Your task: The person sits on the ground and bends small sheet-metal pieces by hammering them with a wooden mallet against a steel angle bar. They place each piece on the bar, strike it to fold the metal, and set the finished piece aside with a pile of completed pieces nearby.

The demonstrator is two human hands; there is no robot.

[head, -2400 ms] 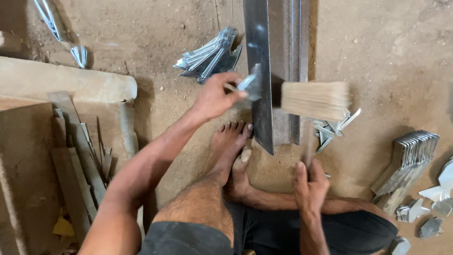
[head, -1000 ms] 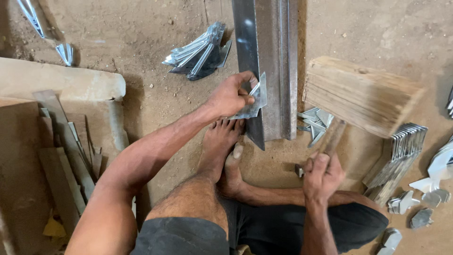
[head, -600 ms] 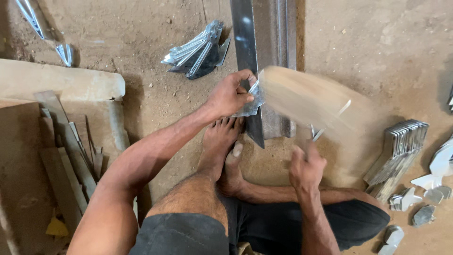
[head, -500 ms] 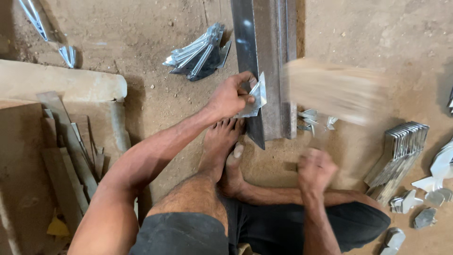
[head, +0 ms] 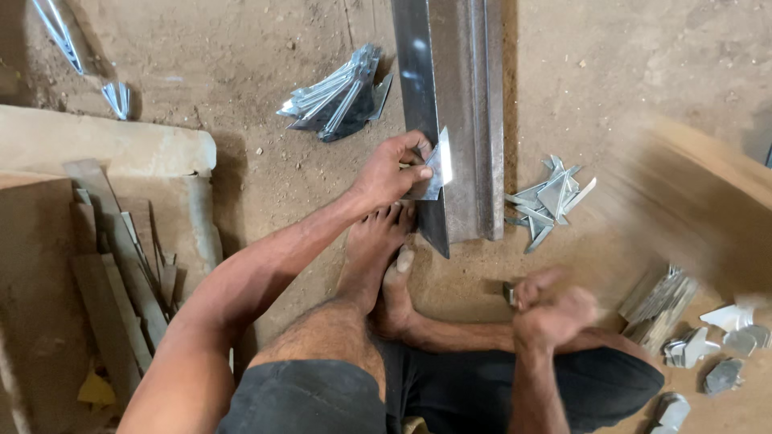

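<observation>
Left hand: my left hand [head: 392, 170] pinches a small metal piece [head: 434, 167] against the edge of the long steel bar [head: 450, 120], fingers closed on it.
Right hand: my right hand [head: 553, 309] is clenched round a handle; the wooden mallet [head: 700, 201] above and to its right is a blur, so I cannot tell where its head stands.
Feet: my bare feet [head: 378, 257] sit just below the left hand, at the bar's near end.
Done, as I judge it: a heap of bent pieces [head: 551, 201] lies just right of the bar, between the two hands; a darker stack [head: 338, 92] lies above the left hand.
Left, as I judge it: a row of blanks [head: 659, 301] and loose cut bits [head: 736, 329] wait right of the right hand; the piece in hand looks unfinished.
Far left: wood offcuts [head: 112, 257] by a stone slab [head: 104, 145], well apart from both hands.
</observation>
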